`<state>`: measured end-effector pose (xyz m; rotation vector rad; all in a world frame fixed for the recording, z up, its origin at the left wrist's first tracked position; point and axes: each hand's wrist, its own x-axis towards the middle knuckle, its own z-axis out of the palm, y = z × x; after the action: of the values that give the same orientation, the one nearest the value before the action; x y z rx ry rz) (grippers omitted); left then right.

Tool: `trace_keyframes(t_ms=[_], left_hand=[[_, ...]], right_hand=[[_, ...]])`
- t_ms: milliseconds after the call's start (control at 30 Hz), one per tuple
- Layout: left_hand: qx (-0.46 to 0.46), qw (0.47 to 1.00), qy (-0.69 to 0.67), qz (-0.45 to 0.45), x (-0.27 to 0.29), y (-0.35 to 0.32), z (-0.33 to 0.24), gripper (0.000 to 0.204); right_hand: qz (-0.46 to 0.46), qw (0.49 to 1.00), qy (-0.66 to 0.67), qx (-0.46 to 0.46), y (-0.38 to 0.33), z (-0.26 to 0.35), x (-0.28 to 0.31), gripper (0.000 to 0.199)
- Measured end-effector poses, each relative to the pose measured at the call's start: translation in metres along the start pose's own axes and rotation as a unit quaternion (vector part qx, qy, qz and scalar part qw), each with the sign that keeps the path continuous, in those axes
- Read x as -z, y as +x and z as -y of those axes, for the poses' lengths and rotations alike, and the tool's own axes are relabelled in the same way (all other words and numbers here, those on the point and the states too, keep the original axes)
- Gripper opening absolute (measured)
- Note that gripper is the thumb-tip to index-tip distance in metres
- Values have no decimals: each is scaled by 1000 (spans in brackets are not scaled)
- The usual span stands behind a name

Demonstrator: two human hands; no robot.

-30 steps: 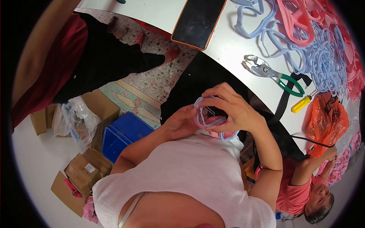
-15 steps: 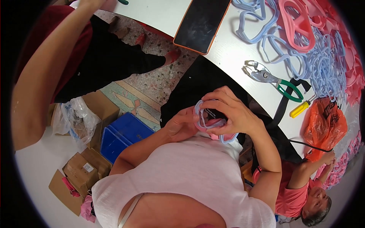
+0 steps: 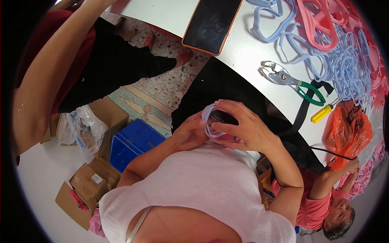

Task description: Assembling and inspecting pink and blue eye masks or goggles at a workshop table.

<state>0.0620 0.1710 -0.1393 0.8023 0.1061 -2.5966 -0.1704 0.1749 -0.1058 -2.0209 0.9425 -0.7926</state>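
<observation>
head view: the left hand [image 3: 190, 133] and right hand [image 3: 243, 127] both have their grip clenched on a pale lilac rubbery loop frame [image 3: 210, 121], held at the chest below the white counter [image 3: 243, 52]. best keep thumbs pressing evenly so the frame doesn't twist.

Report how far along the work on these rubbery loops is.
Done: cannot tell; no finished stack shows. In hand: the left hand and right hand both grip one pale lilac loop close to the chest. Left: a big tangle of blue loops and pink loops lies on the white table, beside idle green-handled pliers.
</observation>
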Motion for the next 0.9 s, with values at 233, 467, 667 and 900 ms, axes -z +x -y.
trace_keyframes(t_ms=[233,467,667,900], left_hand=[[-4,1000,-11,-13,-3,-3,2,68],[-25,999,11,-42,4,-9,3,76],[-39,998,-52,-3,3,-12,3,74],[-72,988,104,-87,2,-16,0,70]], right_hand=[[-3,999,-26,-26,-8,0,-4,52],[33,996,-69,-35,-3,8,-4,51],[51,988,-139,-53,-3,20,-15,45],[28,977,-210,-32,-4,26,-20,43]])
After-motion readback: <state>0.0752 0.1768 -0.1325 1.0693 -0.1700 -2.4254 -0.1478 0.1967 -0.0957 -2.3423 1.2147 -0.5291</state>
